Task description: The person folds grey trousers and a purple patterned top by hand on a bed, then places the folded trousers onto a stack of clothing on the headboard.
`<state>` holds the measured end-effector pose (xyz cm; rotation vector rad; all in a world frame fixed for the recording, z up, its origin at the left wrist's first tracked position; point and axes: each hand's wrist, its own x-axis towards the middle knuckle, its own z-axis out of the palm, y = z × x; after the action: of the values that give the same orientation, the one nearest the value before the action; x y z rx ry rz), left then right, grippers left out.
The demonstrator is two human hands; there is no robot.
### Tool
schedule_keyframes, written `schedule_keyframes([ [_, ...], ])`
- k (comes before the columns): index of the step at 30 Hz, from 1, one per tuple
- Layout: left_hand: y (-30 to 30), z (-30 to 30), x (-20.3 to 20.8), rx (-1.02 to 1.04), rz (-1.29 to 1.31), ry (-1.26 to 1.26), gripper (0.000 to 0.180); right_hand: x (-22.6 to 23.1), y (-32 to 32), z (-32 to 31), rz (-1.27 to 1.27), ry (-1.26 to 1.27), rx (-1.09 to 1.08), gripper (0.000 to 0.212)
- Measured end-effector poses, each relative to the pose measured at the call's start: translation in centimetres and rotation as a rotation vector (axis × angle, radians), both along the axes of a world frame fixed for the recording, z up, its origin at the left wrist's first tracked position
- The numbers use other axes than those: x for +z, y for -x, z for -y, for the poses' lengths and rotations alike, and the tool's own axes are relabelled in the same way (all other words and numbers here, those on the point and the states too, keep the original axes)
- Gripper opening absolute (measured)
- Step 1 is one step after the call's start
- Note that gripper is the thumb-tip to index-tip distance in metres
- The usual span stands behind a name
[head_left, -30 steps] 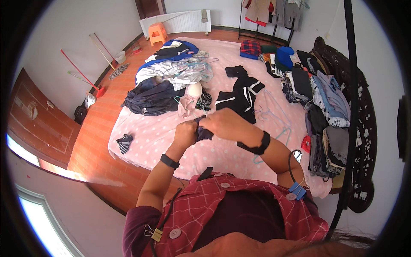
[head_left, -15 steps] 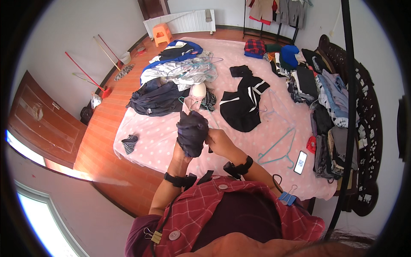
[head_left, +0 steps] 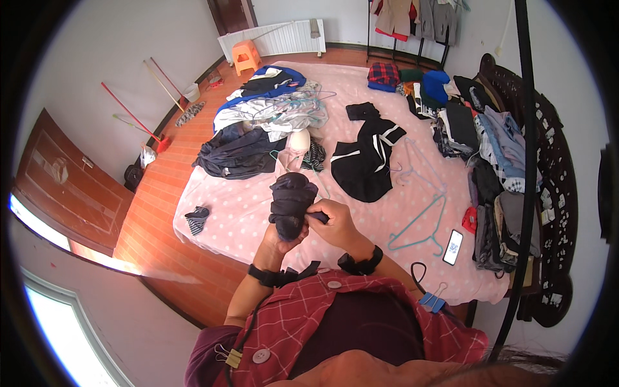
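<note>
A bunched dark garment, nearly black, is held up over the near part of the bed; its exact kind cannot be made out. My left hand is closed around it from below, its fingers mostly covered by the cloth. At its right side my right hand pinches a short dark end of the same cloth between thumb and fingers. Just beyond lie a pale pink bra and a striped dark cloth. A small striped sock-like piece rests by the bed's left edge.
Unfolded clothes heap on the bed's left side. A black top with white stripes lies mid-bed, near a teal hanger and a phone. Folded stacks line the right side by the dark headboard.
The dark garment has become a tighter, more upright roll. My right hand has shifted slightly down and right, and a dark end of cloth now shows in its fingers.
</note>
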<state>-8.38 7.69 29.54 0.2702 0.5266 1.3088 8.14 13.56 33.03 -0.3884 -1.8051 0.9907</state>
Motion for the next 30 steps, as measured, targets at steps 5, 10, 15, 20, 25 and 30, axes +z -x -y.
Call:
schedule_keyframes([
  [5, 0.4, 0.0, -0.3, -0.072, -0.020, -0.014, 0.032, 1.0, -1.8, -0.5, 0.114, 0.028, 0.260, 0.033],
  [10, 0.3, 1.0, -0.8, 0.051, -0.004, 0.109, 0.029, 0.7, -2.0, 0.4, 0.198, -0.271, 0.238, 0.037],
  [15, -1.3, 2.5, -0.1, -0.025, 0.136, 0.237, 0.024, -0.1, -2.1, -0.1, 0.220, -0.532, 0.160, 0.023],
  [20, -1.0, 2.7, -1.3, 0.037, 0.173, 0.258, 0.027, -0.4, -0.7, -0.3, 0.145, -0.375, 0.069, 0.029],
  [25, 0.1, 3.1, -0.6, 0.012, 0.222, 0.259, 0.030, 0.8, 0.9, -0.5, 0.171, -0.240, -0.035, 0.042],
  [30, 1.6, 4.3, -1.4, 0.045, 0.071, 0.216, 0.027, 0.0, 3.3, -0.7, 0.315, -0.354, 0.054, 0.031],
])
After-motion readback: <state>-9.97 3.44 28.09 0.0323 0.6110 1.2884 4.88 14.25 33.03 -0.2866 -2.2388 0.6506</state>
